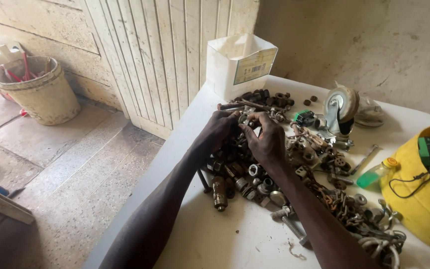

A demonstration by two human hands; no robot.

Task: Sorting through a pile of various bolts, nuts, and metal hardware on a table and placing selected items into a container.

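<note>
Both hands met over a heap of rusty nuts, bolts and fittings (255,174) spread across the white tabletop (225,234), and that heap serves as the landmark for everything else. The left hand (218,130) came in over the heap's near-left edge, its fingers (231,118) curled inward; the right hand (267,139) lay just beside it over the heap's middle, fingers (255,119) bent toward the left ones. Pinched between the fingertips of the two hands was a small metal piece (245,119), held just above the top of the heap; which hand had the firmer hold of it could not be told, and its exact shape was too small to make out. Behind the heap, toward the wall, stood an open white cardboard box (237,62). To the heap's far right a caster wheel (342,104) stood upright on its bracket. Right of the heap lay a small clear bottle with green liquid and a yellow cap (376,173), and past it a yellow helmet-like shell (424,199) at the tabletop's edge. At the heap's near side a long threaded bolt (289,224) rested on the bare tabletop. Well away to the heap's left, down on the concrete floor (65,174), sat a worn bucket (41,92).
</note>
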